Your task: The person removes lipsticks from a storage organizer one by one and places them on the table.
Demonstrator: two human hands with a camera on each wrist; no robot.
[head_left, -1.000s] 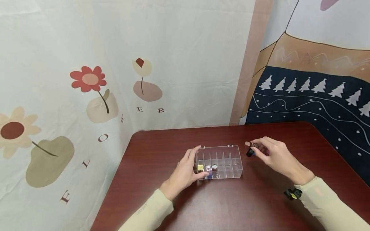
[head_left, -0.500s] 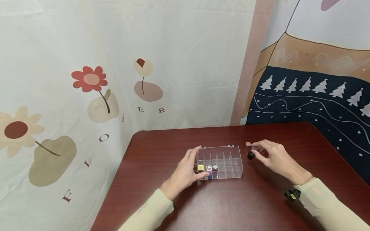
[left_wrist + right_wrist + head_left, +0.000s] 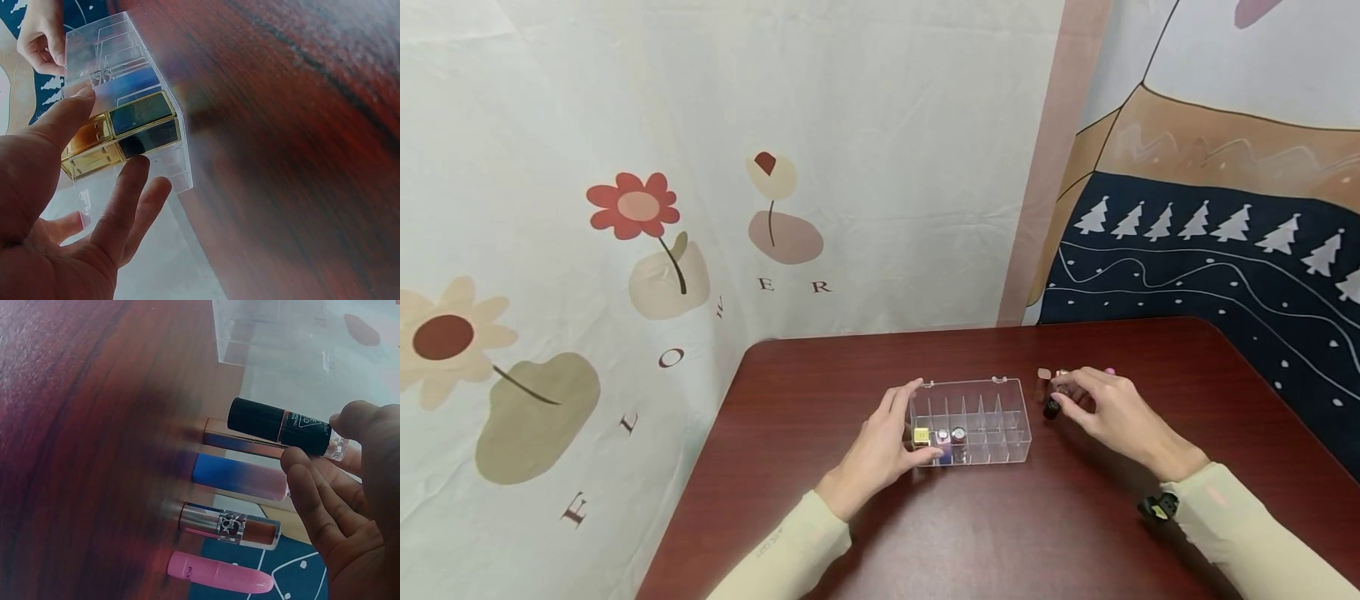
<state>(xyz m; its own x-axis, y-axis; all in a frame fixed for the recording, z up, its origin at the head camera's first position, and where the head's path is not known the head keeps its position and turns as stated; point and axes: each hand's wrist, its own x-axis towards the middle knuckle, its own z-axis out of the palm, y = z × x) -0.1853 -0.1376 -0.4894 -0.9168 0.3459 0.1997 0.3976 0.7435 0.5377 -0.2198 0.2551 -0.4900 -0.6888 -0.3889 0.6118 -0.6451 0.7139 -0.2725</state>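
Note:
My left hand [image 3: 880,450] holds the left end of a clear divided box [image 3: 992,450], thumb at the front and fingers round the side. In the box's near row stand a gold lipstick [image 3: 921,436], a blue-and-pink tube [image 3: 944,450] and a tube with a round silvery top [image 3: 958,434]. The left wrist view shows two gold-and-dark lipsticks [image 3: 140,112] side by side behind the wall. Right of the box, my right hand [image 3: 1112,408] pinches a black lipstick [image 3: 259,419] by its clear end, tilted and above the table.
Beyond the held lipstick stand a rose-brown tube [image 3: 231,439], a blue-to-pink lipstick [image 3: 240,478], a silver tube with a brown window [image 3: 231,526] and a pink tube [image 3: 219,572]. The reddish-brown table [image 3: 1000,533] meets hanging printed cloths [image 3: 880,167] at the back.
My right hand has drawn slightly toward me with the black lipstick. A pink tip and another tube top now show behind that hand. The left hand and the box have stayed put.

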